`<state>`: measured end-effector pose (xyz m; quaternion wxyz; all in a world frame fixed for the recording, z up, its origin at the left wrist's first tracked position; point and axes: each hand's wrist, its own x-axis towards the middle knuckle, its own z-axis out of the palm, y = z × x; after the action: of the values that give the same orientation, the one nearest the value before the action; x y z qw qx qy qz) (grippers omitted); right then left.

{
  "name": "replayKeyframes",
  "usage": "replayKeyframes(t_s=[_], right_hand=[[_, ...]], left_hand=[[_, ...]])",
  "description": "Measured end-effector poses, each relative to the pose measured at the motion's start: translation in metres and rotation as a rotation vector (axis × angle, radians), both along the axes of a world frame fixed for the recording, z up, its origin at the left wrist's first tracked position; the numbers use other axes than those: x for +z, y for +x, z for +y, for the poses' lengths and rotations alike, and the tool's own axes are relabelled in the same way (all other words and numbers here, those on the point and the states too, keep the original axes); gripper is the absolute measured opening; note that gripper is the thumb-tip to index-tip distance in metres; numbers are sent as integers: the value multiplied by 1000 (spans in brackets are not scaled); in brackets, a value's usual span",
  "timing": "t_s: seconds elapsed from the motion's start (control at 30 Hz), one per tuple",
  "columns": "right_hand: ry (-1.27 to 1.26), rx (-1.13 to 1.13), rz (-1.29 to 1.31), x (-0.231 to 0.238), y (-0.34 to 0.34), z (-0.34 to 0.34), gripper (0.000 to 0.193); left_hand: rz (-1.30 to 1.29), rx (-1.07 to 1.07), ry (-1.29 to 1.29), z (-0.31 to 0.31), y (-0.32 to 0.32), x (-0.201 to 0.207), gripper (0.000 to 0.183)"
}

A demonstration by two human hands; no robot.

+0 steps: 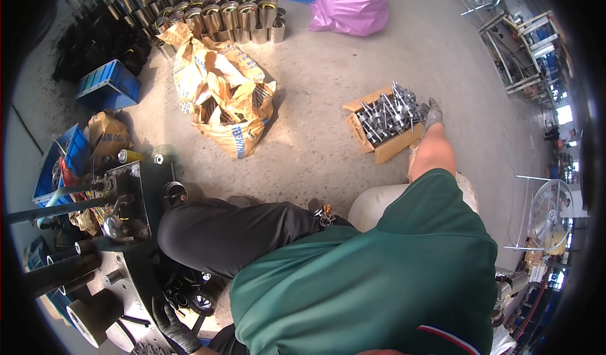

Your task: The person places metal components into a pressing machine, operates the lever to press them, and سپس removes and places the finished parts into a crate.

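Note:
My right arm stretches out to a cardboard box [384,154] on the floor, filled with metal rotors [388,116] on shafts. At the box's right edge is my right hand [432,114] in a grey glove, beside the rotors; its fingers look apart, and I see nothing held in it. My left hand [173,328], also in a dark grey glove, lies with fingers stretched along the edge of a metal machine [120,285] at the lower left. Next to it are a small black wheel [202,302] and dark cables.
A torn paper sack [243,134] holding metal parts stands ahead. Rows of metal cylinders [246,15] fill the back left, near a blue crate [108,85]. A pink sack [350,5] stands at the back. Fans [550,211] and a metal rack [511,58] are at the right.

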<state>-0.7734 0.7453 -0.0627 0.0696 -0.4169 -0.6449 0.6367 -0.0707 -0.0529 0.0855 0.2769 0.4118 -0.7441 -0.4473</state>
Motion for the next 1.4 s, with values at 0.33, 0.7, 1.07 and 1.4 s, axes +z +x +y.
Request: replayKeyframes(t_s=[0.33,0.7,1.07,1.4], right_hand=[[43,830,272,31,-153,-187,60],[289,2394,916,290,239,-654,21],[99,2279,1740,244,447,-839,27],[635,2025,1824,204,492,-923,27]], left_hand=[[119,552,-230,-21,47,52,25],[1259,1321,124,-55,203,22,17],[1650,1102,460,-76,212,48,19],[1063,914,172,-76,163,76,10]])
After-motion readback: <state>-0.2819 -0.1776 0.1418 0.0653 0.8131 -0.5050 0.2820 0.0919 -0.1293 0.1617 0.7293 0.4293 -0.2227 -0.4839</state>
